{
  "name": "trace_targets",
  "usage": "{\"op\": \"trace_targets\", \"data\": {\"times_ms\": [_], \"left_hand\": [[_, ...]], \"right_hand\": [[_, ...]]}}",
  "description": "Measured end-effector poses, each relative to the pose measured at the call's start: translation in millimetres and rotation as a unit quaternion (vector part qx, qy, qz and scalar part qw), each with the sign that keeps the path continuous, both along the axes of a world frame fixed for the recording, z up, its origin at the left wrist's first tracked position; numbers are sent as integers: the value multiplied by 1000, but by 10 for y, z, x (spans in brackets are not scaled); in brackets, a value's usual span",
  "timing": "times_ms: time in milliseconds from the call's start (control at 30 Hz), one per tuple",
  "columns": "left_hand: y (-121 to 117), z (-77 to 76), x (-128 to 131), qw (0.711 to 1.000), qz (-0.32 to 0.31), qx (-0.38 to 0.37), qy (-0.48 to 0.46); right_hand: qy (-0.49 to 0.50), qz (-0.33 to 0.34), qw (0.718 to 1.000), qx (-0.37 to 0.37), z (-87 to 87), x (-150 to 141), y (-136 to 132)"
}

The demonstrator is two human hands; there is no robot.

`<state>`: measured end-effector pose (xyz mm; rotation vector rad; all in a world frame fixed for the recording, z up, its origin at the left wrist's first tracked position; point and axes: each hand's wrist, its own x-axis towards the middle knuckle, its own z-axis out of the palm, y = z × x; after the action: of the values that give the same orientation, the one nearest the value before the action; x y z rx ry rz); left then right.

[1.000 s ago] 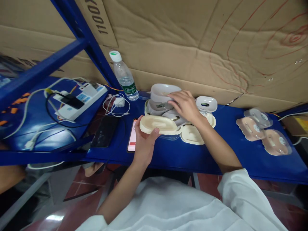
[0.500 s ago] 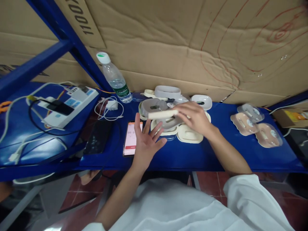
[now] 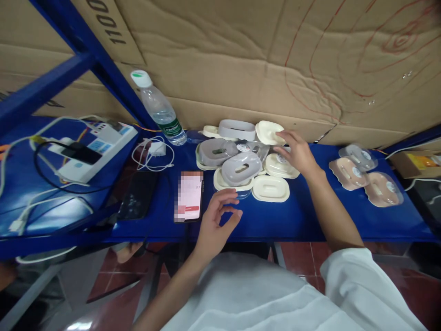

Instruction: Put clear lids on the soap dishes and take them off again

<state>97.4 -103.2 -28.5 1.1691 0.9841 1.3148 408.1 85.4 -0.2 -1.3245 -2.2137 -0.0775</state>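
My right hand [image 3: 295,151] is at the back of the cluster, its fingers on the right end of a tilted cream oval lid [image 3: 268,132], with the thumb below the lid's edge. My left hand [image 3: 218,218] hovers palm-up over the front of the table, fingers curved and apart, holding nothing. Before it lies a grey oval piece with a slot [image 3: 241,169], resting on a cream piece. A cream oval piece [image 3: 271,188] lies flat at the cluster's front right. Farther back are a grey oval ring [image 3: 237,129] and a grey slotted piece [image 3: 211,153].
A phone with a lit screen [image 3: 189,197] and a dark phone [image 3: 138,195] lie left. Behind them stand a water bottle [image 3: 161,112], a charger with cable [image 3: 156,148] and a power strip [image 3: 103,154]. Peach pieces in clear packs [image 3: 382,188] lie right. Cardboard [image 3: 213,59] walls the back.
My right hand has carried the cream lid from above the cluster back and right. My left hand has dropped lower, and its spread fingers have curled.
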Motion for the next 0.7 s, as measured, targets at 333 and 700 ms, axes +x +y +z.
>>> {"op": "trace_targets", "data": {"times_ms": [333,700], "left_hand": [[-45,0,192,994,-101,7,47],[-82,-99,476,986,-160,-38,10]], "right_hand": [[-9,-368,928,-57,-567,1819,-1064],[202,-223,949,-92,-470,1398,-1542]]}}
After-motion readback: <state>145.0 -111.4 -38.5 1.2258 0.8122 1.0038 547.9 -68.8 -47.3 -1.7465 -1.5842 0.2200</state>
